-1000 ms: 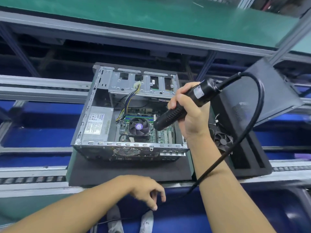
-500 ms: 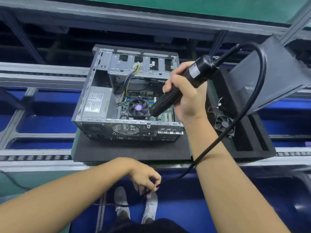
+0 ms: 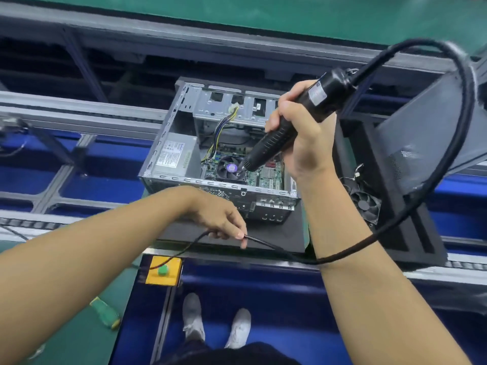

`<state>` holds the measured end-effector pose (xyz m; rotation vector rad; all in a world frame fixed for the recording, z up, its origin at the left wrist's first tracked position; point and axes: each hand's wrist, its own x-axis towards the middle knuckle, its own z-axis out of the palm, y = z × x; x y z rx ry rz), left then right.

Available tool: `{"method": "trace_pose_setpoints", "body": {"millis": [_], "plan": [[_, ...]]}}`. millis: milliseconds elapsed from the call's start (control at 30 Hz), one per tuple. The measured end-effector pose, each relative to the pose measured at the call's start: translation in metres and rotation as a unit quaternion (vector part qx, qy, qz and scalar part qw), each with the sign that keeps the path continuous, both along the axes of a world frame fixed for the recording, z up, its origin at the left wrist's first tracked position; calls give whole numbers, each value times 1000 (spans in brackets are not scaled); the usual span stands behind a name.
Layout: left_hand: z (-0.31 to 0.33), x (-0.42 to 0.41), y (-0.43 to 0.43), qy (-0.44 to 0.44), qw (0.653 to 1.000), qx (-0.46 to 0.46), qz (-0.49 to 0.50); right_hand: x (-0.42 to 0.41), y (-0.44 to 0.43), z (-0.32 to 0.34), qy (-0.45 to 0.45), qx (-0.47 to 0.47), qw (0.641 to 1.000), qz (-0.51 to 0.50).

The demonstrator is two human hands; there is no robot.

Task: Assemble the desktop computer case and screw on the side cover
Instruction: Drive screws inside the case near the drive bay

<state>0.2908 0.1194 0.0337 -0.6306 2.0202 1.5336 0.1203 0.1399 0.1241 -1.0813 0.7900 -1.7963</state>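
An open desktop computer case [image 3: 171, 159] lies on a black foam pad [image 3: 274, 238], its motherboard, CPU fan and power supply exposed. My right hand [image 3: 303, 138] grips a black electric screwdriver [image 3: 290, 127] above the case, tip pointing down toward the CPU fan. Its black cable [image 3: 453, 143] loops out to the right and runs back under my right forearm. My left hand [image 3: 224, 219] pinches that cable in front of the case. The dark side cover [image 3: 432, 133] leans tilted at the right.
A second foam pad [image 3: 411, 233] with a loose case fan [image 3: 366, 206] sits to the right. A yellow box with a green button [image 3: 163, 270] is at the bench's front edge. Conveyor rails run left and right. My shoes show on the blue floor below.
My left hand has come up from below the bench edge, pinching the screwdriver cable in front of the case. The right hand holds the screwdriver over the case as before; the view has tipped downward.
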Motion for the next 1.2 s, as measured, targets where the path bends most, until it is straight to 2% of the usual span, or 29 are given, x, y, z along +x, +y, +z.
{"method": "trace_pose_setpoints", "body": {"millis": [100, 200, 333, 567, 667, 800, 967, 1200], "plan": [[26, -1, -21, 51, 997, -43, 50, 0, -6, 12, 1, -16, 1000, 0], [42, -5, -38, 109, 972, -197, 59, -3, -13, 22, 8, -20, 1000, -5], [31, -12, -43, 100, 933, -340, 66, -13, -23, 28, 25, -10, 999, -21], [1, -19, -59, 159, 880, -449, 2, -23, -57, 27, 47, 16, 998, -48], [-3, -15, -82, 197, 888, -414, 30, -24, -75, 28, 57, 22, 995, -72], [4, -11, -116, 240, 902, -331, 136, -31, -104, 35, 52, 19, 994, -97], [-1, -21, -141, 184, 951, -235, 82, -44, -139, 37, 78, 12, 990, -116], [-23, -45, -153, 118, 989, -95, 8, -70, -175, 13, 72, 22, 989, -125]]}}
